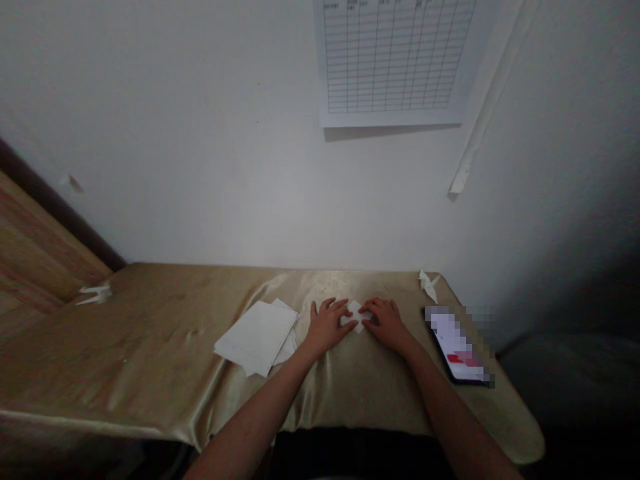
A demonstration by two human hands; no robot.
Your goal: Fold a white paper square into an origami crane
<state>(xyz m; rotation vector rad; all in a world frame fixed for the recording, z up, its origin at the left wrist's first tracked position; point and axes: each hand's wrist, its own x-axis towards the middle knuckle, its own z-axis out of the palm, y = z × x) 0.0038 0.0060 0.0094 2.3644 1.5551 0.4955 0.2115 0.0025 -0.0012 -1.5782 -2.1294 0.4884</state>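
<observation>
While the left hand (326, 328) and right hand (387, 325) lie flat, fingers spread, at lower centre, their fingertips press a folded paper (356, 313). A stack (257, 337) lies just left, a phone (457, 347) right.

Nothing can be read: the grid chart (395, 57) on the wall has header marks too small, and the phone (457, 345) screen is blurred.

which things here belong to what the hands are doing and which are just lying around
In hand: small white folded paper piece under the left hand and right hand; probably the stack of white paper sheets.
Lying about: black smartphone, white folded paper crane at the far corner, white paper figure far left, gridded wall chart.
</observation>
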